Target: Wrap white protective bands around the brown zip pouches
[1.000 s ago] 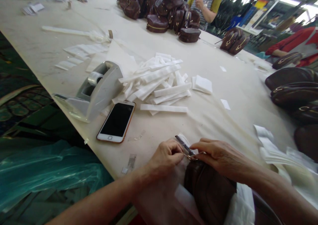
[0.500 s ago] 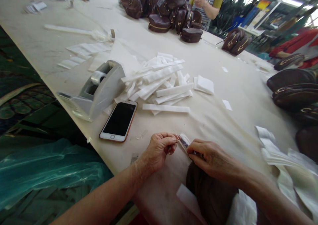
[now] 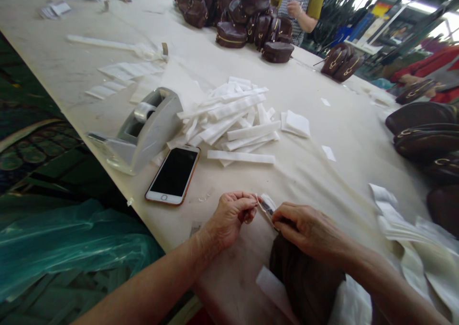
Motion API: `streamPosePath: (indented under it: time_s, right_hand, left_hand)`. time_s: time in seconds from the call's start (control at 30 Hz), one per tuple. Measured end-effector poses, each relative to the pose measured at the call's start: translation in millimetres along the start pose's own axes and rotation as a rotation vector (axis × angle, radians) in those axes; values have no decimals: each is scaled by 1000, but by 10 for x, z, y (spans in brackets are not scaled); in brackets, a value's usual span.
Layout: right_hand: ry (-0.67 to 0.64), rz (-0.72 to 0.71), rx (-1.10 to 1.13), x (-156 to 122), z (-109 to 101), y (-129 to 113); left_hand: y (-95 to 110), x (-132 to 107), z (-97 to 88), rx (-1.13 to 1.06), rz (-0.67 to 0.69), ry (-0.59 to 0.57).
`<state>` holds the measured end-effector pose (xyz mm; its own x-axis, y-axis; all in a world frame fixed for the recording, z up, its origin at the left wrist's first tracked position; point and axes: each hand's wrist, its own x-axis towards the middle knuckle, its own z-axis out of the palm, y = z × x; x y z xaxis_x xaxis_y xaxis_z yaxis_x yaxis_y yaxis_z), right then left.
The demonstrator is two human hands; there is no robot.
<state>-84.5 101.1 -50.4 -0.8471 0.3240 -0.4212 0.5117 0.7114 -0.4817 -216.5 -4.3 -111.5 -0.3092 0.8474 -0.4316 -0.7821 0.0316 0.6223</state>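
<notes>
My left hand (image 3: 233,217) is closed in a pinch on the end of a thin, pale strip (image 3: 263,208). The strip runs slantwise to my right hand (image 3: 304,227), whose thumb and fingers are pressed together on its other end. Beside the strip, a small piece in white wrapping (image 3: 268,201) shows past my right fingertips; its kind I cannot make out. Under my right hand and forearm lies a dark brown bag (image 3: 304,287), partly hidden, with white padding (image 3: 353,301) next to it. A white strip (image 3: 272,287) lies at its left.
Ahead are a phone (image 3: 172,176), a grey tape dispenser (image 3: 150,129) and a pile of white strips (image 3: 233,114). Brown bags stand in a heap (image 3: 236,14) at the back and along the right (image 3: 426,129). A person (image 3: 301,9) stands across the table; a red sleeve shows at right.
Both hands keep almost the same pose, the strip still stretched between them. The whole view has shifted very slightly.
</notes>
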Motion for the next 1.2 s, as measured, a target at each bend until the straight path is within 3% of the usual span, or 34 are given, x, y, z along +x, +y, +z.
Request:
streamPosePath:
  time_s: [0.53,0.9,1.2]
  right_hand:
    - [12,-75,53,45,77,76]
    - [79,-28,-82,46,95,27]
    - [135,-16,-79,42,134,46]
  left_hand:
    - [3,26,-15,-26,-15,25]
    - [-22,29,-26,-31,-21,-11]
    - [-44,-13,13,114,43,-28]
